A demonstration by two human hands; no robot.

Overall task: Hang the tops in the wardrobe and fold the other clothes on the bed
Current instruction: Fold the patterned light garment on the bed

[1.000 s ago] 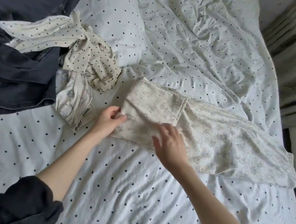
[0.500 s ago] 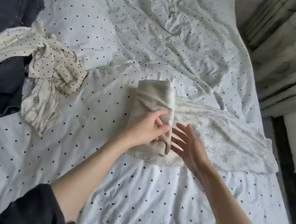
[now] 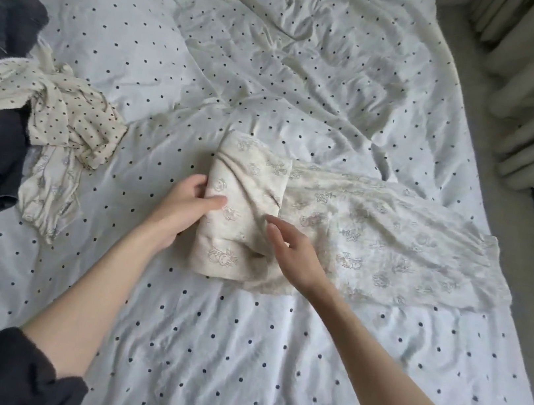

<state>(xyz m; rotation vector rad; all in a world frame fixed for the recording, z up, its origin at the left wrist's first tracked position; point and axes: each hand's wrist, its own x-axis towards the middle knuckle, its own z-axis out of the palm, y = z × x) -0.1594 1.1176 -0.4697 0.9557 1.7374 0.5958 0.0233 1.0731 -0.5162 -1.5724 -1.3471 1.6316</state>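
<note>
Head | left hand [image 3: 184, 211] fingers grasping cream garment [image 3: 243, 209] | right hand [image 3: 298, 259] fingers released

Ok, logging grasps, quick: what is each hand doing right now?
Left hand: grips the folded end of the cream printed garment.
Right hand: open, fingers relaxed at the fold, holding nothing.

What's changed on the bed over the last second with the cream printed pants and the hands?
The cream printed pants went from one flat fold to a thicker bundle rolled toward the spread-out end. The left hand moved from the fold's edge to a grip on the bundle; the right hand lifted off, open beside it. The clothes pile stayed untouched.
</note>
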